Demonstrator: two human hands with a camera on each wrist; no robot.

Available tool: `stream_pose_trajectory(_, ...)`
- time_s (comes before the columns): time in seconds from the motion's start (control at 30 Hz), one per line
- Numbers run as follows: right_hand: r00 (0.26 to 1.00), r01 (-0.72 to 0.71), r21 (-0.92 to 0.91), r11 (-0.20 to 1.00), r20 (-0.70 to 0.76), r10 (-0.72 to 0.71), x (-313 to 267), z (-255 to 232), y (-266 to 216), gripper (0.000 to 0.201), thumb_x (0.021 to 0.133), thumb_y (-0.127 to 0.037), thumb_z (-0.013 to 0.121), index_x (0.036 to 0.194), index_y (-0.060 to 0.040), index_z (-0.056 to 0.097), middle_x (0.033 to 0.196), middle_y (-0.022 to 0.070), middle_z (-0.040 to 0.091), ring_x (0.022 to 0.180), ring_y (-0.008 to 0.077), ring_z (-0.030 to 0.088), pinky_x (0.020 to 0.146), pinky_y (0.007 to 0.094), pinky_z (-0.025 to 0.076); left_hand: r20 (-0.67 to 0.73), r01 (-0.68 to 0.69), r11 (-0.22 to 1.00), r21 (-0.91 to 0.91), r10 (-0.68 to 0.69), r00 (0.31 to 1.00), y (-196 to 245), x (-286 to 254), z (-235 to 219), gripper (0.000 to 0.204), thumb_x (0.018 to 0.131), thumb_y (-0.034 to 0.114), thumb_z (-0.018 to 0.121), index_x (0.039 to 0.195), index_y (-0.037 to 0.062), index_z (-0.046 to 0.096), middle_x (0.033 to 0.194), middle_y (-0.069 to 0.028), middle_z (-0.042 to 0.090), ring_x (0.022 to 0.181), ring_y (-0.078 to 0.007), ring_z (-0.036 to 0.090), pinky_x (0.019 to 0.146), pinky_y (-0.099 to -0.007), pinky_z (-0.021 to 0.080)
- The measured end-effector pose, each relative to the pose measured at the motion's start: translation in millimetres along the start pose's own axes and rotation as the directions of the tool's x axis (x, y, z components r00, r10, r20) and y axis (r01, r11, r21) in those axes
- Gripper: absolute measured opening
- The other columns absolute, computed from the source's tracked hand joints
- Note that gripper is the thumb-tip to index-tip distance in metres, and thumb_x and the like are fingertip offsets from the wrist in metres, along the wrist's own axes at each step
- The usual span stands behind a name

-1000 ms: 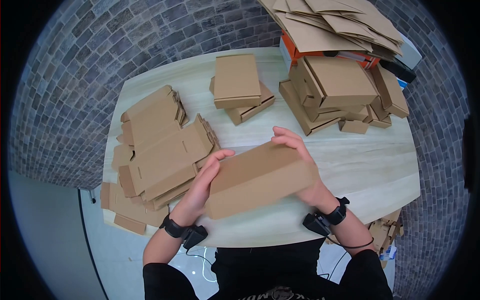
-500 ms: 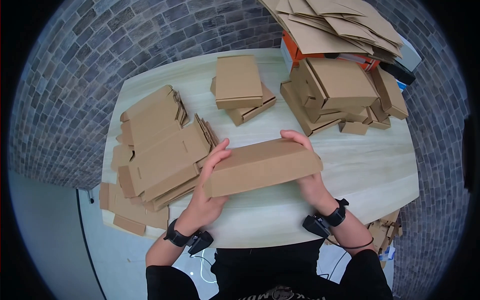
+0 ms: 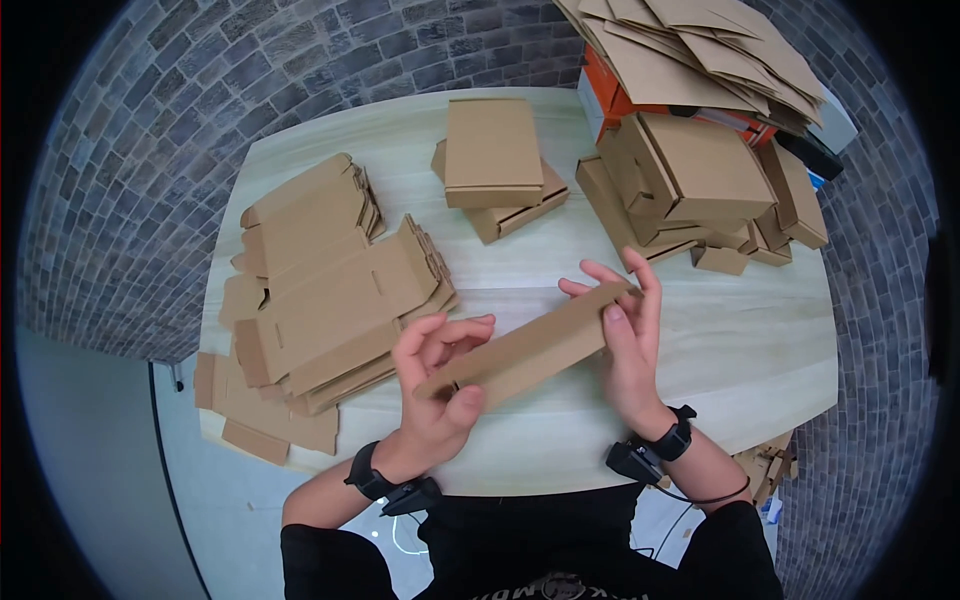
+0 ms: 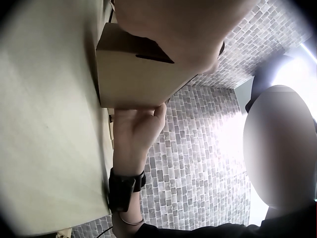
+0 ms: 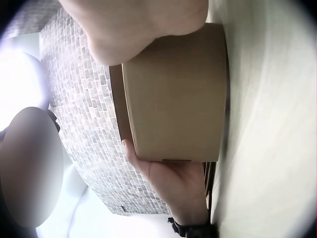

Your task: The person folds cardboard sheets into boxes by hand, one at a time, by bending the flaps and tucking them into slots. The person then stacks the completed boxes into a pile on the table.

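Note:
Over the front middle of the table, both hands hold a brown cardboard box (image 3: 540, 345) by its two ends. A long narrow side of it faces up in the head view, slanting from lower left to upper right. My left hand (image 3: 435, 395) grips the left end, its thumb on the near edge. At the other end my right hand (image 3: 632, 365) pinches the box, thumb on the near side and fingers beyond. The left wrist view shows a slot in the box's end panel (image 4: 133, 82). A broad plain panel (image 5: 173, 104) fills the right wrist view.
Flat cardboard blanks (image 3: 330, 310) lie stacked at the left. Two folded boxes (image 3: 492, 145) sit one on another at the back middle. At the back right stands a pile of folded boxes (image 3: 710, 170), beside an orange box (image 3: 608, 95) under loose cardboard sheets (image 3: 715, 50).
The box has turned and tilted so a narrower side shows, its right end now higher in view. Both thumbs have come onto its near side. The head view has shifted slightly.

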State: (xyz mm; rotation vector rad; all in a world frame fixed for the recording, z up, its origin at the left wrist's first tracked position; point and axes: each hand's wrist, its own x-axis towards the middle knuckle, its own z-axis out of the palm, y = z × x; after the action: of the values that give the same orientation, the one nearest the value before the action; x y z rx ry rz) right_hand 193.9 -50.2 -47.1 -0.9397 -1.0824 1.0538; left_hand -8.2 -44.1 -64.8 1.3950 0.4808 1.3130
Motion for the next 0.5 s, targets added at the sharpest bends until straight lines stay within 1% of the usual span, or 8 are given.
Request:
stream_pose_trajectory(0.07, 0.999, 0.005, 0.016, 1.0, -0.052, -0.004, 0.2, -0.6, 0.2, 0.048, 0.099, -0.016, 0.038, 0.142, 0.0, 0.023, 0.129, 0.0164, 0.049, 0.121, 0.026, 0.05, 0.102, 0.0374, 0.038, -0.05, -0.054, 0.99, 0.134, 0.061, 0.997, 0.4, 2.0, -3.8, 0.061, 0.091, 0.027, 0.061, 0.134, 0.0041, 0.025, 0.124, -0.0199, 0.047, 0.122, -0.0305, 0.045, 0.102, -0.043, 0.038)
stream_pose_trajectory(0.1, 0.999, 0.033, -0.062, 0.998, 0.013, -0.032, -0.5, -4.7, 4.0, 0.045, 0.1, -0.016, 0.037, 0.14, 0.0005, 0.029, 0.129, 0.0161, 0.049, 0.12, 0.0249, 0.05, 0.102, 0.0365, 0.038, -0.052, -0.054, 0.989, 0.134, 0.062, 0.997, 0.5, 2.3, -4.9, 0.061, 0.091, 0.027, 0.061, 0.134, 0.0041, 0.025, 0.124, -0.0199, 0.047, 0.122, -0.0305, 0.045, 0.102, -0.043, 0.038)
stream_pose_trajectory(0.13, 0.995, 0.066, -0.137, 0.988, 0.081, -0.055, -1.1, -6.2, 5.4, 0.042, 0.1, -0.017, 0.036, 0.138, 0.0009, 0.034, 0.129, 0.0158, 0.049, 0.12, 0.0237, 0.051, 0.102, 0.0357, 0.039, -0.049, -0.061, 0.972, 0.227, 0.074, 0.996, 0.8, 2.4, -5.7, 0.061, 0.092, 0.032, 0.057, 0.136, 0.0047, 0.024, 0.124, -0.0204, 0.047, 0.119, -0.0306, 0.048, 0.1, -0.0438, 0.039)
stream_pose_trajectory(0.17, 0.996, 0.076, -0.133, 0.988, 0.053, -0.069, -3.0, -3.3, 4.2, 0.04, 0.101, -0.017, 0.036, 0.135, 0.002, 0.041, 0.127, 0.0161, 0.05, 0.118, 0.0219, 0.051, 0.101, 0.0345, 0.038, -0.043, -0.066, 0.946, 0.316, 0.084, 0.996, 1.2, 2.6, -6.9, 0.062, 0.094, 0.038, 0.053, 0.137, 0.0054, 0.023, 0.125, -0.021, 0.047, 0.116, -0.0308, 0.05, 0.098, -0.0445, 0.039)
stream_pose_trajectory(0.2, 0.996, 0.075, -0.132, 0.988, 0.052, -0.069, -3.2, -3.5, 4.5, 0.04, 0.101, -0.017, 0.036, 0.135, 0.002, 0.041, 0.127, 0.0161, 0.05, 0.118, 0.0219, 0.051, 0.101, 0.0345, 0.038, -0.042, -0.066, 0.946, 0.317, 0.083, 0.996, 2.1, 3.2, -10.7, 0.062, 0.094, 0.038, 0.053, 0.137, 0.0054, 0.023, 0.125, -0.021, 0.047, 0.116, -0.0308, 0.05, 0.098, -0.0445, 0.039)
stream_pose_trajectory(0.27, 0.993, 0.107, -0.185, 0.977, 0.061, -0.097, -3.5, -4.7, 4.6, 0.043, 0.101, -0.018, 0.035, 0.139, 0.0023, 0.037, 0.126, 0.0164, 0.051, 0.115, 0.0215, 0.051, 0.101, 0.0341, 0.038, 0.046, -0.009, 0.84, 0.543, -0.02, 0.999, 3.3, 4.0, -19.3, 0.072, 0.092, 0.042, 0.055, 0.14, 0.0032, 0.02, 0.131, -0.0199, 0.041, 0.116, -0.0295, 0.049, 0.096, -0.0433, 0.041)
stream_pose_trajectory(0.4, 0.989, 0.146, -0.229, 0.962, 0.053, -0.137, -2.9, -6.0, 5.7, 0.046, 0.101, -0.02, 0.034, 0.141, 0.0018, 0.034, 0.125, 0.0172, 0.052, 0.112, 0.0214, 0.053, 0.1, 0.0344, 0.039, 0.089, 0.002, 0.856, 0.517, -0.057, 0.994, 1.4, 4.6, -20.4, 0.086, 0.087, 0.049, 0.059, 0.144, 0.0022, 0.014, 0.137, -0.0192, 0.036, 0.117, -0.0286, 0.048, 0.095, -0.0431, 0.042)
stream_pose_trajectory(0.5, 0.983, 0.184, -0.277, 0.943, 0.063, -0.174, -3.0, -6.4, 5.6, 0.047, 0.101, -0.02, 0.033, 0.142, 0.0015, 0.033, 0.124, 0.0178, 0.052, 0.11, 0.0215, 0.054, 0.098, 0.0345, 0.04, 0.174, -0.079, 0.847, 0.526, -0.017, 0.985, 4.9, 8.3, -19.3, 0.097, 0.082, 0.053, 0.063, 0.146, 0.0034, 0.01, 0.139, -0.0199, 0.032, 0.117, -0.0291, 0.048, 0.095, -0.0435, 0.042)
